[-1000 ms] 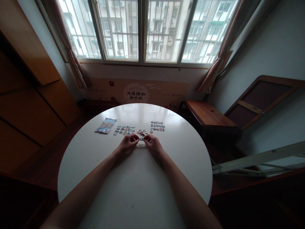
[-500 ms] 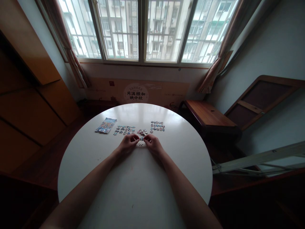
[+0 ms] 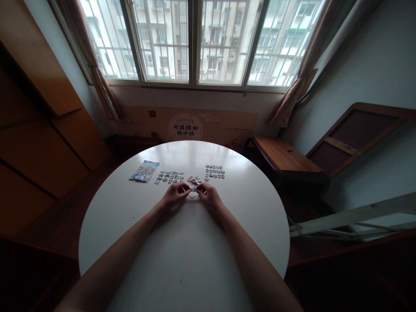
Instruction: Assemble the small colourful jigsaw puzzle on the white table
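Observation:
My left hand (image 3: 176,194) and my right hand (image 3: 208,196) face each other near the middle of the round white table (image 3: 191,251). Fingers and thumbs of both are pinched around a small dark jigsaw puzzle piece (image 3: 193,189) between them. Whether it is one piece or joined pieces is too small to tell. Just below the fingertips lie a few puzzle pieces (image 3: 192,197). Beyond the hands is a loose heap of puzzle pieces (image 3: 195,180). Spread pieces (image 3: 169,177) lie in rows at its left, and another group of rows (image 3: 215,172) at its right.
A colourful printed packet (image 3: 144,170) lies on the table's left side. Beyond the table's right edge stands a low wooden bench (image 3: 289,154). A long printed cardboard panel (image 3: 143,121) is under the window, and wooden cabinets (image 3: 42,143) stand at the left.

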`<state>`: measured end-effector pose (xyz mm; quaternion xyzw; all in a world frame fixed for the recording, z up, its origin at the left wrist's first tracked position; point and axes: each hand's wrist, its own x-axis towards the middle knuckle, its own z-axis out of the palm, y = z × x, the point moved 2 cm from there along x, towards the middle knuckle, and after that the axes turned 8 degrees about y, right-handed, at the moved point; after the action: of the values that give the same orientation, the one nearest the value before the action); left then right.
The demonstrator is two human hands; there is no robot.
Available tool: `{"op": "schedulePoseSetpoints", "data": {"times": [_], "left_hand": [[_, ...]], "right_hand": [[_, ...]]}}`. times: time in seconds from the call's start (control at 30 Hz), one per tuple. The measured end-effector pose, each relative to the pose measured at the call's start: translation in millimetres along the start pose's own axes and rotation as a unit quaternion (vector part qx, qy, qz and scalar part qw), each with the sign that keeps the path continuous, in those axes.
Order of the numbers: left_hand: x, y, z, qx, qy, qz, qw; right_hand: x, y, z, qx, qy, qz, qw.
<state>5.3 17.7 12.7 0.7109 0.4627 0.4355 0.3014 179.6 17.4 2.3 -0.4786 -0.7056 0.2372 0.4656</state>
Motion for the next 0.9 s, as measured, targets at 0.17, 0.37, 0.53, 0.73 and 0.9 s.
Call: {"op": "schedulePoseSetpoints", "data": {"times": [0.17, 0.37, 0.53, 0.73, 0.9], "left_hand": [[1.0, -3.7, 0.8, -0.007, 0.004, -0.002, 1.000], [1.2, -1.4, 0.8, -0.009, 0.014, -0.007, 1.000], [1.1, -0.8, 0.3, -0.010, 0.015, -0.008, 1.000], [1.1, -3.1, 0.1, -0.002, 0.020, -0.009, 1.000], [0.8, -3.8, 0.0, -0.001, 0.022, -0.012, 1.000]], "right_hand": [[-0.1, -2.1, -1.0, 0.000, 0.003, -0.001, 1.000], [-0.5, -3.8, -1.7, 0.001, 0.008, -0.003, 1.000], [0.1, -2.0, -0.6, 0.002, 0.013, -0.007, 1.000], [-0.1, 0.5, 0.1, 0.009, 0.013, -0.003, 1.000], [-0.4, -1.4, 0.4, 0.014, 0.012, -0.004, 1.000]]}}
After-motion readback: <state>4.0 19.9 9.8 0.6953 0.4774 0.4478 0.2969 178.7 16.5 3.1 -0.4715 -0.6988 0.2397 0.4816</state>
